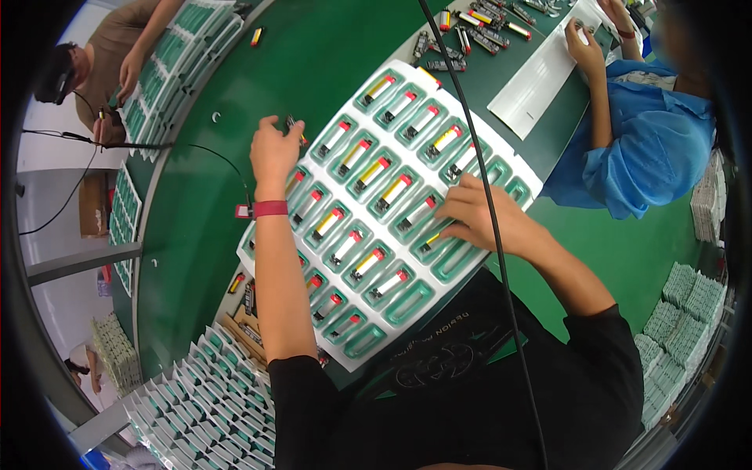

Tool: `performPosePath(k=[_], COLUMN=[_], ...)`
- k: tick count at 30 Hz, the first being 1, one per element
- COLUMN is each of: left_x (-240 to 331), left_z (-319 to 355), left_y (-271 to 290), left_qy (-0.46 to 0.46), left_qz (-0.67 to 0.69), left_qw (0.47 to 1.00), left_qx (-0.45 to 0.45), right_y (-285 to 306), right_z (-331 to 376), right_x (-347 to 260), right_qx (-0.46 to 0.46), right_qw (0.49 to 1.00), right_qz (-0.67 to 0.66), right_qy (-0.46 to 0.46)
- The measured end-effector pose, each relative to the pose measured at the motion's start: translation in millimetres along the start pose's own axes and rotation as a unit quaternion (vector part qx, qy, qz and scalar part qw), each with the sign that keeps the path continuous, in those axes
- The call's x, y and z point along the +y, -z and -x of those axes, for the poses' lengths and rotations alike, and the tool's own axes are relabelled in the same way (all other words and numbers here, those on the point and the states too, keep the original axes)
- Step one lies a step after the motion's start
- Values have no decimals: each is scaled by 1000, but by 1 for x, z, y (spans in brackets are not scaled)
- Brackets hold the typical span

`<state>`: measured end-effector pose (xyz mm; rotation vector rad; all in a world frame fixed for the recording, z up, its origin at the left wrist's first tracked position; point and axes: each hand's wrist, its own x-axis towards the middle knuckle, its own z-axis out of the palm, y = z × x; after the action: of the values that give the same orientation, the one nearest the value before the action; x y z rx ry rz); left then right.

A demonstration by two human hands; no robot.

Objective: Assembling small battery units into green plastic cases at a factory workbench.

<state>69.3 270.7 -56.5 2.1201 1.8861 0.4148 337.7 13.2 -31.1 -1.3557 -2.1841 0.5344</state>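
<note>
- Your tray [355, 206], white and pocketed, sits at the centre of the view, tilted so its long side runs from seven o'clock toward one o'clock; take the clock directions below from its middle.
- Your left hand [273, 155] is at ten o'clock, at the tray's edge, with thumb and fingers closed around a small dark-bodied module [293, 124]. A red band [271, 207] circles your wrist.
- Your right hand [479, 215] is at three o'clock, over the tray, with fingers bent and bunched. Its thumb is by a yellow module [430, 240] in a pocket; you cannot tell here whether it is gripped.
- Most pockets hold a module with a red end and a yellow or white body. Bare pockets show at four, five and six o'clock, and near your right hand between two and three.
- A black cable [479, 149] crosses the view in front of the tray and your right hand.
- Loose modules [489, 39] lie heaped at one o'clock, beside a long white strip [533, 82].
- At ten o'clock, tray stacks [184, 66] stand by a co-worker in brown [110, 39]; more stacked trays [207, 399] fill seven to eight.
- A co-worker in blue [642, 133] sits between two and three.
</note>
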Motion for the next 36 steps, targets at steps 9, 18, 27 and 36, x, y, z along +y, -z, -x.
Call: performPosePath(k=[9, 18, 27, 36], left_x=[41, 52, 30, 79], left_z=[68, 190, 203, 184], left_y=[62, 95, 107, 94], left_qy=[-59, -139, -124, -134], left_qz=[599, 685, 683, 653], left_qw=[798, 715, 718, 745], left_qx=[-42, 37, 51, 13], right_y=[5, -7, 24, 43], right_z=[-14, -98, -97, -62], right_x=[-31, -90, -100, -65], right_qx=[106, 238, 94, 103], right_qw=[993, 928, 914, 835], right_qz=[-2, -280, -390, -540], right_qy=[43, 62, 54, -38])
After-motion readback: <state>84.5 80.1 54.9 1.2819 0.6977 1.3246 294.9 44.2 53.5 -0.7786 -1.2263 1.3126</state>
